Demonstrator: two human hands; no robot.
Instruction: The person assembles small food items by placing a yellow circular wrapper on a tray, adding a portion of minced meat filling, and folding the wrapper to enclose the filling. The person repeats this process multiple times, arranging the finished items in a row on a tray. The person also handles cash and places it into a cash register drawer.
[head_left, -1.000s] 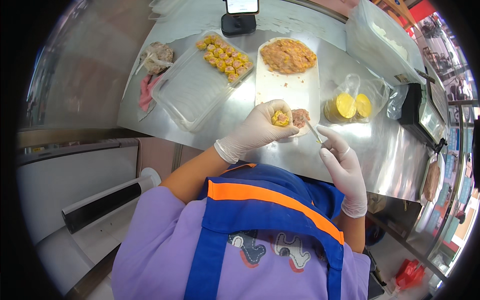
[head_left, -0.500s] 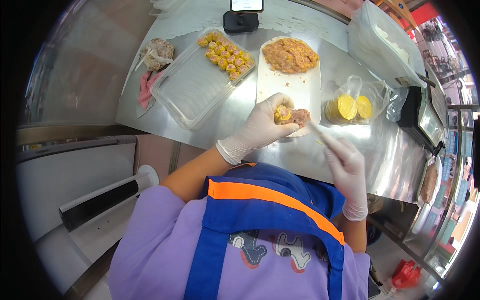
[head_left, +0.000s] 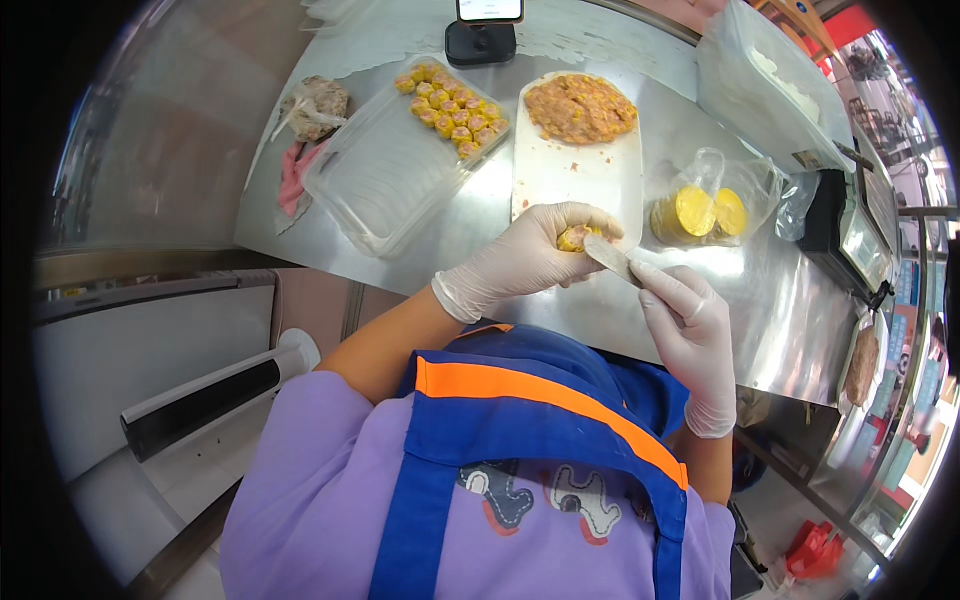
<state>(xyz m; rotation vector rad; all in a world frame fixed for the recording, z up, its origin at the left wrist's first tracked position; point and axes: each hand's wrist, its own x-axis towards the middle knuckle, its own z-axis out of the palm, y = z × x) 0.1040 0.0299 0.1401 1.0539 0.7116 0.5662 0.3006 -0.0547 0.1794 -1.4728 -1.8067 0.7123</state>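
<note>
Nearest: wearer's torso, purple shirt [head_left: 300, 480], blue apron [head_left: 540, 415] w/ orange band [head_left: 550, 402] across top. Both forearms reach fwd to the metal table [head_left: 540, 315].

L hand [head_left: 530, 255], white glove: grasping a yellow-wrapped dumpling [head_left: 573, 238], fingers curled round it, thumb on near side. Pinkish filling shows at dumpling top; rest hidden by glove. Dumpling is in L hand, at near end of the white board [head_left: 560, 185]; can't tell how high over it.

R hand [head_left: 690, 310], also gloved: gripping a flat metal spreader [head_left: 612, 260] btwn thumb & fingers, blade pointing up-left. Blade tip overlaps R side of dumpling, looks touching. Spreader's handle end hidden in hand.

Mid: board runs away from hands, few small crumbs on it, big orange-pink filling mound [head_left: 580, 108] at far end. R of board: clear plastic bag [head_left: 757, 185] w/ yellow round stacks [head_left: 697, 210]. L of board: clear tray [head_left: 390, 180], set at a slant, yellow dumplings [head_left: 460, 120] grouped at its far end, near part bare. L of tray: pink cloth [head_left: 297, 178], just past it a plastic bag of pale-brown stuff [head_left: 318, 105].

Far: lit phone [head_left: 490, 10] on black stand [head_left: 480, 45], far edge of table; far R, translucent bin [head_left: 765, 95] w/ white contents.
</note>
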